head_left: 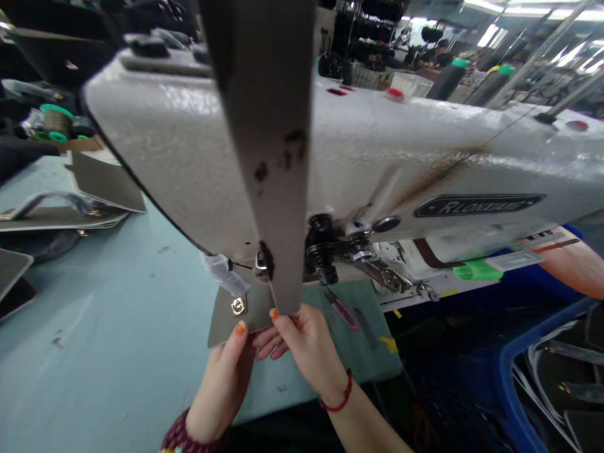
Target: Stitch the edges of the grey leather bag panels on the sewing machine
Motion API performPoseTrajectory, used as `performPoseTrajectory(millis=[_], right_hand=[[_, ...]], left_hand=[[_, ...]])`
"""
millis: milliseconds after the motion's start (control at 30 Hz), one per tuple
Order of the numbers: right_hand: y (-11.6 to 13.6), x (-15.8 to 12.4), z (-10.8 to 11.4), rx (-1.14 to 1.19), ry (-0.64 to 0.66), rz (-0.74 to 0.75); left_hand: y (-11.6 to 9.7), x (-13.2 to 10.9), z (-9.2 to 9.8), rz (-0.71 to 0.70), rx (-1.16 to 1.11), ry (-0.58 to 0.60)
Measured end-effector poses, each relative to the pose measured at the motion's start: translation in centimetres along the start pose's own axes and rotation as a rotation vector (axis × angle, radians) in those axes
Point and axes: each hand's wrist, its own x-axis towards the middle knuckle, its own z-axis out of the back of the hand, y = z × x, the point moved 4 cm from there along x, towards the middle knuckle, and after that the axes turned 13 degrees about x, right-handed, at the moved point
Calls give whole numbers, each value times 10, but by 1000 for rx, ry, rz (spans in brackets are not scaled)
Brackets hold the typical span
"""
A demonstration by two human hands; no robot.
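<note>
A grey-brown bag panel [219, 326] lies under the head of a white sewing machine [368, 151]. It carries a gold metal fitting [238, 306] and a strap wrapped in clear plastic [225, 275]. My left hand [225, 376] pinches the panel's near edge, thumb on top and fingers beneath. Beside it, my right hand [309, 346] is closed on the same edge further right, its thumb on top. A long grey metal bar [278, 157] in front of the machine covers part of the panel, and the needle area is hidden.
Pink-handled thread snips [344, 313] and a dark flat strip [367, 328] lie right of my hands. More panels with wrapped handles [61, 217] are stacked at left on the pale green table [141, 352]. A blue bin [509, 371] with more pieces stands at lower right.
</note>
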Motion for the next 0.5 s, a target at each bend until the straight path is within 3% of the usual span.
performPoseTrajectory(millis=[100,233,500], right_hand=[[3,-2,0,-47,-32,13],[5,-8,4,-67,-10,20],[5,-6,15,34,7,-53]], left_hand=[[-6,5,-5,105,46,-79],[-9,5,3,250,159,-137],[-16,1,0,177,143,-74]])
